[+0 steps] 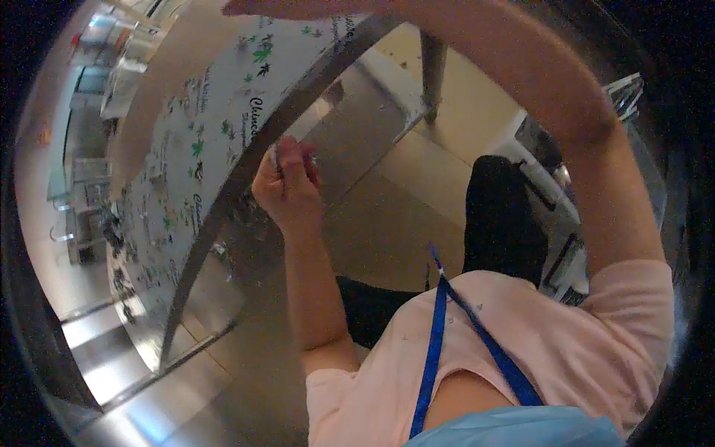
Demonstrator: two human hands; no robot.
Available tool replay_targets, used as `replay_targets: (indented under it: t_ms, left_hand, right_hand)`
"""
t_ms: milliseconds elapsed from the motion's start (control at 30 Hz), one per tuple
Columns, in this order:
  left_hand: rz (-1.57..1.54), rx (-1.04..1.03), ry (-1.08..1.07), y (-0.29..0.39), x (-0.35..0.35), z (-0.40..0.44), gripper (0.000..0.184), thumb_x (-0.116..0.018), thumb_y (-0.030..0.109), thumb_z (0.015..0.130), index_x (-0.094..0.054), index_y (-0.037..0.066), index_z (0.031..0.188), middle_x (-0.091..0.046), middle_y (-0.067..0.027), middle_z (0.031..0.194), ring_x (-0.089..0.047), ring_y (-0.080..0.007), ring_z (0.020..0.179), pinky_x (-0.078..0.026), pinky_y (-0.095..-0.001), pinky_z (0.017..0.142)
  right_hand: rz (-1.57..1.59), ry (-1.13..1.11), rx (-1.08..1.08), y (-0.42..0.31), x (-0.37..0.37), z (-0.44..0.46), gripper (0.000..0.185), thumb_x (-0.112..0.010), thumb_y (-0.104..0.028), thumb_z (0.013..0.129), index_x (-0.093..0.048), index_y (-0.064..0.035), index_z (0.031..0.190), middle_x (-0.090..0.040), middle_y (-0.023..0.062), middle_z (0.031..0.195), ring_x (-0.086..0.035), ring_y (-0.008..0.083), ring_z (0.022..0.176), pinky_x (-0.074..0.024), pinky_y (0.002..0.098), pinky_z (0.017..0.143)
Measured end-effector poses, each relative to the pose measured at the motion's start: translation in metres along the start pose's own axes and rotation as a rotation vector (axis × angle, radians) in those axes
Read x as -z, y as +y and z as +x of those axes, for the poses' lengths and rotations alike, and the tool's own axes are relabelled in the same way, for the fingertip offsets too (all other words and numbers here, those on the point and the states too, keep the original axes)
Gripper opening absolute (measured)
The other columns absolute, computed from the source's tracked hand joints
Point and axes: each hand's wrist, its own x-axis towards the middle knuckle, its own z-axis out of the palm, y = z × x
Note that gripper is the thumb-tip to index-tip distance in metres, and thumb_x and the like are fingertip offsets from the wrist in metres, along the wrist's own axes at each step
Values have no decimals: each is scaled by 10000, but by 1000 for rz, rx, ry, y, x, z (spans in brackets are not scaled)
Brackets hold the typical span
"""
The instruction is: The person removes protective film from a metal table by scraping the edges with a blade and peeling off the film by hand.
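Note:
My left hand (288, 179) is raised beside the long edge of a table, its fingers curled closed. Whether something small sits inside the fist, I cannot make out. The tabletop (216, 130) carries a pale covering printed with green leaves and black lettering. My right arm reaches across the upper part of the view, and my right hand (305, 7) is over the far part of the table. The top of the frame cuts off most of that hand; one outstretched finger shows, and I see nothing held in it.
Beneath the tabletop are a flat lower shelf (380, 93) and a round metal leg (433, 74). A white and black boxy item (532, 167) stands near my knee, with a wire rack (629, 93) beyond. A sink faucet (62, 235) shows at far left.

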Motion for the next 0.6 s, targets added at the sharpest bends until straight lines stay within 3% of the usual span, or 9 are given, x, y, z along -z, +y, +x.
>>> replay_targets:
  t_ms: [67, 167, 267, 467, 600]
  left_hand:
    - [60, -3, 23, 1, 4, 5, 309, -449, 250, 776, -498, -11, 618, -431, -10, 448, -375, -59, 350, -277, -181, 331]
    - [116, -17, 15, 0, 5, 10, 305, -434, 231, 783, -490, -19, 617, -420, -17, 431, -372, -65, 341, -276, -181, 331]
    - [172, -26, 2, -2, 5, 13, 307, -429, 226, 784, -485, -24, 615, -409, -22, 412, -367, -71, 332, -272, -187, 330]
    - [203, -26, 120, 2, -2, 11, 332, -414, 245, 783, -484, -29, 609, -400, -28, 401, -365, -88, 327, -263, -198, 327]
    - [145, -20, 184, 1, -3, 11, 349, -419, 269, 779, -487, -26, 607, -395, -30, 403, -362, -94, 330, -254, -199, 328]
  right_hand:
    - [112, 75, -288, -3, 3, -50, 253, -508, -255, 730, -513, -2, 731, -530, 62, 620, -508, 155, 545, -413, 287, 499]
    - [543, -222, -916, -24, 3, -137, 218, -490, -204, 758, -485, 11, 796, -501, 31, 691, -466, 86, 612, -392, 206, 567]
    - [808, -70, -1012, -26, -15, -153, 295, -523, -267, 724, -521, 27, 739, -537, 68, 636, -505, 136, 561, -414, 265, 526]
    - [1094, -8, -1333, -26, -28, -146, 196, -545, -201, 717, -508, -16, 772, -530, 46, 717, -510, 112, 630, -426, 228, 600]
    - [1230, 199, -1417, -30, -37, -143, 166, -571, -138, 689, -516, 18, 713, -534, 65, 635, -518, 125, 546, -434, 223, 506]
